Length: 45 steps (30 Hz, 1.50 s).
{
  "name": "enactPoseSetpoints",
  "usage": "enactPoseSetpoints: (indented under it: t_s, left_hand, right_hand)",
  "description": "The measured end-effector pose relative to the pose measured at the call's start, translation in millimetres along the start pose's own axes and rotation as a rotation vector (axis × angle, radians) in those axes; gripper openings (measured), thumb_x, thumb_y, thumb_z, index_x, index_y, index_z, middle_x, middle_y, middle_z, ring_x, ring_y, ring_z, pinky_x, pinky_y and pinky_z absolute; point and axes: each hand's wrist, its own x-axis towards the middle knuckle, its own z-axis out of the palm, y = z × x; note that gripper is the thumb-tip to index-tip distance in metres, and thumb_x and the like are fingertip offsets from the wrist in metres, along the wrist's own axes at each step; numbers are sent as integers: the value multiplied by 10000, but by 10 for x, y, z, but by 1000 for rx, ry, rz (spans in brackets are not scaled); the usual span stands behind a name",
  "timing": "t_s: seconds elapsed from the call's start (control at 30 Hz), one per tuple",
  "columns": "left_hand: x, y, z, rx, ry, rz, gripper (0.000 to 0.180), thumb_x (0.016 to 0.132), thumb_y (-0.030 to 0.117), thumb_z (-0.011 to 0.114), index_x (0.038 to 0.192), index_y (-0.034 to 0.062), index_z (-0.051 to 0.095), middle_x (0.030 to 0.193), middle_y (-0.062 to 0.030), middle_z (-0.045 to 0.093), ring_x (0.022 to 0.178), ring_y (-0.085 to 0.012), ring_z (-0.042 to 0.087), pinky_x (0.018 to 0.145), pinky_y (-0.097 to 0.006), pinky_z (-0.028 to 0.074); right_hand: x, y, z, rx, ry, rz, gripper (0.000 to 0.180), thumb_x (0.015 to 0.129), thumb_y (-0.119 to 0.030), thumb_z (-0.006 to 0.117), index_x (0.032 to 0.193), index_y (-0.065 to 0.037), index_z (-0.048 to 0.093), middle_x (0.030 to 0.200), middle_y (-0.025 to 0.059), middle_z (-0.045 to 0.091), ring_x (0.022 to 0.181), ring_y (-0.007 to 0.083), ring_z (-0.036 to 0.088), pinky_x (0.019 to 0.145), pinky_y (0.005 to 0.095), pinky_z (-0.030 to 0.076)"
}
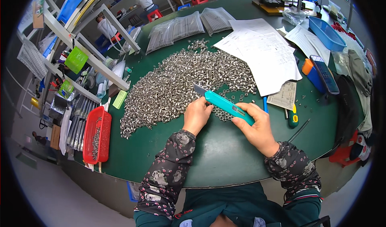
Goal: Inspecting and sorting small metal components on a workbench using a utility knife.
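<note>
My right hand [260, 127] is closed round the rear half of a teal utility knife [225, 104]. Its blade is out and points up and to the left, over a wide heap of small shiny metal rings [181, 80]. My left hand [195, 116] is just below the blade at the heap's near edge. The left fingers are curled together, and whatever they pinch is too small or hidden to tell. Some rings lie in a single layer beneath the knife on the green tabletop [229, 158].
A red basket [106, 142] holding more rings stands at the left, beside a metal shelf frame [88, 62]. Paper sheets [261, 50], a phone [325, 75] and a yellow-green handled tool [294, 116] lie right. Bagged tubes [177, 30] lie at the back. People sit beyond.
</note>
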Motion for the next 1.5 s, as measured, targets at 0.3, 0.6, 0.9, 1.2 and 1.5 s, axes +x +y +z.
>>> enactPoseSetpoints:
  t_s: [0.3,0.6,0.9,1.2,1.5]
  left_hand:
    - [-502,-325,-441,-1685,-254,-392,81,816,33,435,890,54,461,756,-52,476,471,-53,342,349,-168,233]
    - [-612,-558,-425,-1769,-187,-334,136,904,97,441,1008,36,504,806,-36,490,506,-35,347,366,-152,252]
    - [-636,-570,-386,-1717,-211,-293,146,901,100,467,1022,40,522,780,-6,501,509,-25,349,371,-144,248]
    - [-667,-540,-379,-1663,-168,-327,135,897,124,486,966,20,540,728,-6,510,481,-15,344,375,-138,253]
    - [-679,-518,-371,-1580,-109,-324,150,895,160,501,925,18,541,696,-4,503,470,-9,338,382,-141,255]
  right_hand:
    - [-44,49,37,-64,-108,17,286,717,-147,688,948,-7,595,732,109,553,620,218,532,573,286,425]
    - [-102,111,133,-164,-335,51,288,718,-226,670,933,-41,618,810,126,603,733,293,590,645,357,465]
    - [-113,127,152,-202,-409,72,289,731,-250,655,938,-51,622,815,120,607,734,294,588,646,360,463]
    - [-115,75,128,-238,-420,123,290,737,-263,648,948,-65,631,775,109,598,712,290,582,629,372,457]
    - [-111,-9,132,-340,-388,80,271,738,-260,646,953,-95,630,735,93,570,658,291,568,584,382,449]
